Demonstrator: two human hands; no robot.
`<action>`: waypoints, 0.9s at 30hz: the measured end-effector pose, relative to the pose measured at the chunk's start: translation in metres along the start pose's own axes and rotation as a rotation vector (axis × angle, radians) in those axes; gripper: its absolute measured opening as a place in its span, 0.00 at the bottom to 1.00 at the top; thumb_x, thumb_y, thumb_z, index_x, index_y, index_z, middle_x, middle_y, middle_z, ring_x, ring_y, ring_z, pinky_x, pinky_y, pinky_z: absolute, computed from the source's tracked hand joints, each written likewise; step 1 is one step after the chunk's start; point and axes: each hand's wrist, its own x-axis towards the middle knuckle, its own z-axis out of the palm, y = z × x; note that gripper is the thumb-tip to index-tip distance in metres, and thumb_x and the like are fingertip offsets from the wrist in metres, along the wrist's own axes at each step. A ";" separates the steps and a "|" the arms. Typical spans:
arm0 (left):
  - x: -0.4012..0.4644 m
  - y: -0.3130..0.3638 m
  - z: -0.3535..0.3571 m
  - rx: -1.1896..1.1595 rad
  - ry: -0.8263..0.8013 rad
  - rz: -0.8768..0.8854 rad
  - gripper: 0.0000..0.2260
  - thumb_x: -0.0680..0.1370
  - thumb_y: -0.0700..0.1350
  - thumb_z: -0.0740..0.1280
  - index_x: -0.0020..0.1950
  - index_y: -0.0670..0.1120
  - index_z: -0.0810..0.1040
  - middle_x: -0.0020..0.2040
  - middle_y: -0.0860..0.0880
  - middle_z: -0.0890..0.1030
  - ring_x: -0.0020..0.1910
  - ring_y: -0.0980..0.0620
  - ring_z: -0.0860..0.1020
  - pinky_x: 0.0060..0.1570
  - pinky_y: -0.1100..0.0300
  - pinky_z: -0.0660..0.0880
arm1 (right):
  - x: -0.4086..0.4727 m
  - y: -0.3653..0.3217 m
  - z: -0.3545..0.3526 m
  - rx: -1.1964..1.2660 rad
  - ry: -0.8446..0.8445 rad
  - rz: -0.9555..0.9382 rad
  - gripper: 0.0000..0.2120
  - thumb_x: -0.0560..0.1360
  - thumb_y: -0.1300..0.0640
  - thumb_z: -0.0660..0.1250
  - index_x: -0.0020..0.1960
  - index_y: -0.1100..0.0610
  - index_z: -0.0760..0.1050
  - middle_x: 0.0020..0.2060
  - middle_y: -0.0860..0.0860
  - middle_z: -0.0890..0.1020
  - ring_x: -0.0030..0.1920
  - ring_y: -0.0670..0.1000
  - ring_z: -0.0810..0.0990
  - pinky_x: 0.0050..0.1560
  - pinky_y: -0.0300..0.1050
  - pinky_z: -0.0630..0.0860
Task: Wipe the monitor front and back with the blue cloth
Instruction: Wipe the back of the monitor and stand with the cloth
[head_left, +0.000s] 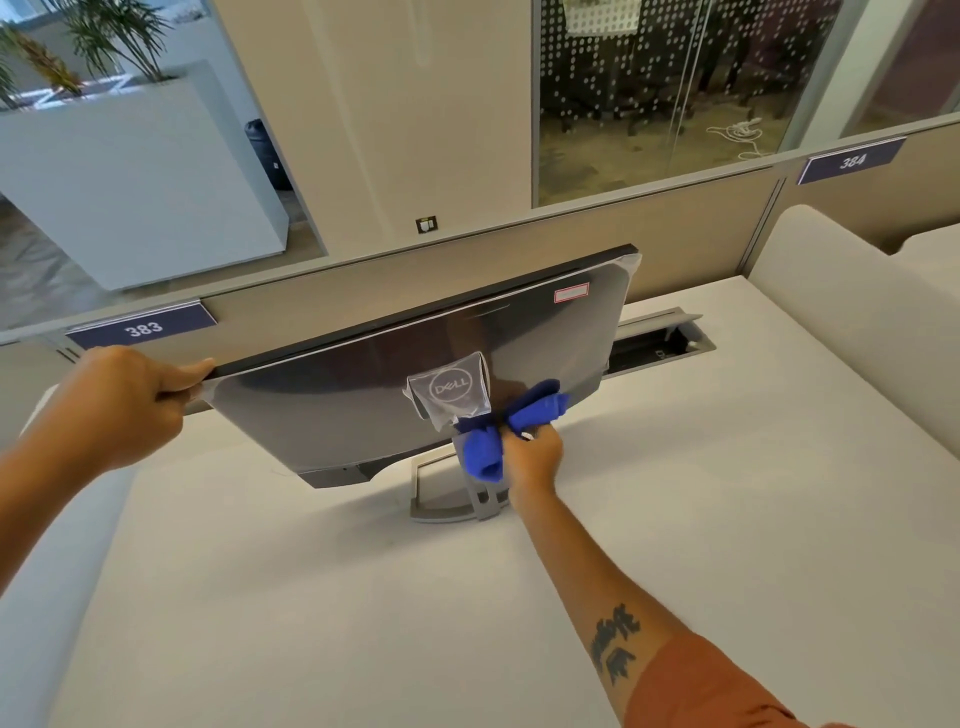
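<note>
Standing on a white desk (363, 597), the monitor (363, 405) is seen from behind, its grey rear panel turned toward the camera and its screen side facing the beige partition (675, 218) at the far edge of the desk. The panel is tilted, with its top edge leaning away from the viewer, and its silver stand (447, 499) is planted on the desktop below. A clear plastic film is seen over the round logo plate (451, 388) at the middle of the back, and a small pink-bordered sticker (571, 293) is fixed near the upper right corner. The upper left corner of the monitor is gripped by the left hand (122, 405), whose fingers are curled over the top edge with the thumb laid along it. The blue cloth (498, 431) is bunched in the right hand (532, 457), whose fingers are clenched around it, and it is pressed against the lower middle of the back panel, just beside the logo plate and above the stand's neck. A dark tattoo and an orange sleeve (727, 691) are shown on the right forearm. An open cable hatch (665, 338) is set into the desk to the right of the monitor, and number plates reading 383 (143, 328) and 384 (852, 161) are mounted on the partition.
</note>
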 end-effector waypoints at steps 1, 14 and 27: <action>0.000 0.001 -0.001 -0.004 0.009 -0.002 0.15 0.71 0.33 0.74 0.55 0.46 0.87 0.25 0.63 0.70 0.19 0.56 0.67 0.26 0.72 0.64 | 0.006 -0.003 -0.007 0.073 0.037 0.015 0.10 0.78 0.67 0.73 0.58 0.67 0.80 0.48 0.57 0.85 0.49 0.58 0.84 0.64 0.62 0.81; 0.000 -0.007 0.007 -0.008 0.074 -0.015 0.14 0.73 0.35 0.73 0.56 0.48 0.86 0.28 0.51 0.81 0.22 0.52 0.72 0.27 0.59 0.75 | 0.021 -0.013 -0.024 0.162 0.164 -0.014 0.16 0.82 0.66 0.70 0.68 0.60 0.77 0.61 0.57 0.84 0.61 0.59 0.84 0.72 0.58 0.78; 0.000 -0.003 0.004 -0.009 0.049 -0.019 0.14 0.74 0.34 0.72 0.56 0.47 0.86 0.24 0.56 0.77 0.19 0.51 0.69 0.21 0.67 0.66 | 0.005 0.000 -0.006 0.138 0.014 0.093 0.21 0.85 0.64 0.65 0.77 0.62 0.66 0.71 0.62 0.78 0.69 0.64 0.79 0.74 0.61 0.74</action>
